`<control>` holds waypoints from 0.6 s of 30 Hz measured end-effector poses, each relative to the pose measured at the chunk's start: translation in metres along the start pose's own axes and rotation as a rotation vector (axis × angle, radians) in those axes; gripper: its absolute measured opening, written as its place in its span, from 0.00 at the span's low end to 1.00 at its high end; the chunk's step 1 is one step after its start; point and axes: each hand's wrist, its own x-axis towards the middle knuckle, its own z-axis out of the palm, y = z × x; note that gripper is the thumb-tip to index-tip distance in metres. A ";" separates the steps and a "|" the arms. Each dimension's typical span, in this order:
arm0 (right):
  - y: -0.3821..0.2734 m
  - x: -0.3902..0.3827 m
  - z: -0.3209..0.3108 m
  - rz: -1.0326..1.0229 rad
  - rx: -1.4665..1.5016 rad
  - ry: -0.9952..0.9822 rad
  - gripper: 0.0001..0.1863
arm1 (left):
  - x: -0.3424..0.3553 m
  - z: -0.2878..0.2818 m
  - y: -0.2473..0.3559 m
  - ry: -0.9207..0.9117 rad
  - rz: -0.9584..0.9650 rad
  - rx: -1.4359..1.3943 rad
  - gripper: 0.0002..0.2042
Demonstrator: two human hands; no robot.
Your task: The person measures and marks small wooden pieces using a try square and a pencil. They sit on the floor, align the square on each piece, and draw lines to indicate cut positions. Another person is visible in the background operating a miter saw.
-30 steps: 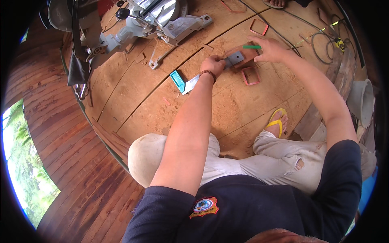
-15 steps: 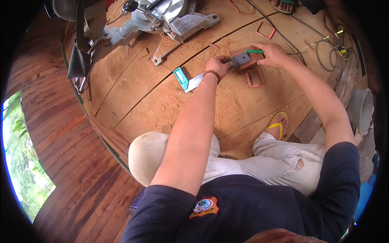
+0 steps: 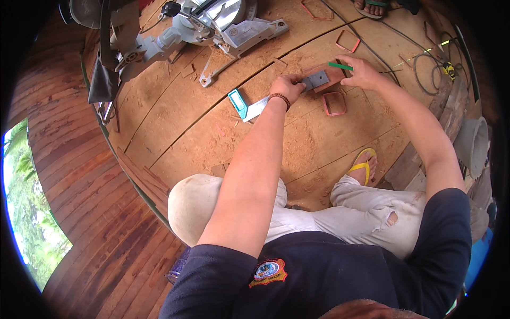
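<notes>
My left hand (image 3: 287, 89) is closed on the metal blade of a try square (image 3: 317, 79), pressing it onto a reddish-brown piece of wood (image 3: 334, 78). The square's teal handle (image 3: 237, 103) sticks out to the left of my wrist, and my hand covers the blade's middle. Between the fingers and thumb of my right hand (image 3: 362, 74) is a slim green pencil (image 3: 340, 66), over the right end of the wood. Just below the wood lies a small red-orange rectangular frame (image 3: 334, 103).
A miter saw (image 3: 212, 29) stands on the sawdust-strewn board floor at upper left. More orange frames (image 3: 348, 41) lie at the top right, beside a dark cable (image 3: 366, 38) and a yellow tape measure (image 3: 449, 69). Another person's sandalled foot (image 3: 372, 7) shows at the top edge.
My right hand has shifted slightly right with the green pencil, which now tilts differently and sits farther from the blade's end. My left hand and the square have barely moved.
</notes>
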 end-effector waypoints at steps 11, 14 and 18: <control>-0.008 -0.007 -0.003 -0.018 -0.139 0.033 0.41 | 0.007 0.006 -0.003 0.022 0.004 0.008 0.19; -0.004 -0.008 -0.005 -0.028 -0.132 0.006 0.39 | 0.011 0.008 -0.009 0.010 0.023 0.011 0.19; 0.000 -0.007 0.000 -0.125 -0.138 0.062 0.40 | 0.011 0.009 -0.010 0.063 0.072 0.044 0.18</control>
